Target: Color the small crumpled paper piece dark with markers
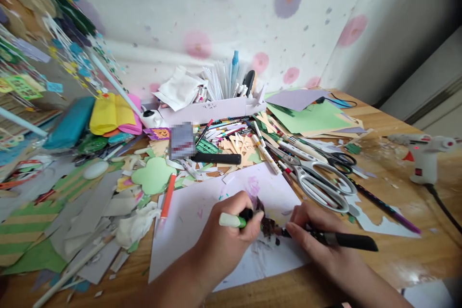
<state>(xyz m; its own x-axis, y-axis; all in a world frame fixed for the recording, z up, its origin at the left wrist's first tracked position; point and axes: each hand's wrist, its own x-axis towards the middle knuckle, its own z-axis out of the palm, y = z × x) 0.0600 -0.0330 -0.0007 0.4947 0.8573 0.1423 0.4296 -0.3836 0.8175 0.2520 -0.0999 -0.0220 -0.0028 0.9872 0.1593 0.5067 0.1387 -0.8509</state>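
My left hand (225, 240) is closed around a green-and-white marker (233, 221) and rests on a pale lilac sheet of paper (187, 221). My right hand (314, 236) is closed on a black-handled tool (346, 239) whose tip points left at a small dark paper piece (269, 225) lying between the two hands. Both hands sit low on the sheet, close together, near the table's front edge.
White-handled scissors (317, 180) lie just beyond my right hand. A glue gun (424, 151) stands at the far right. A white box of pens (216, 108) sits at the back. Coloured paper scraps, a green cut-out (153, 175) and an orange pen (168, 197) cover the left side.
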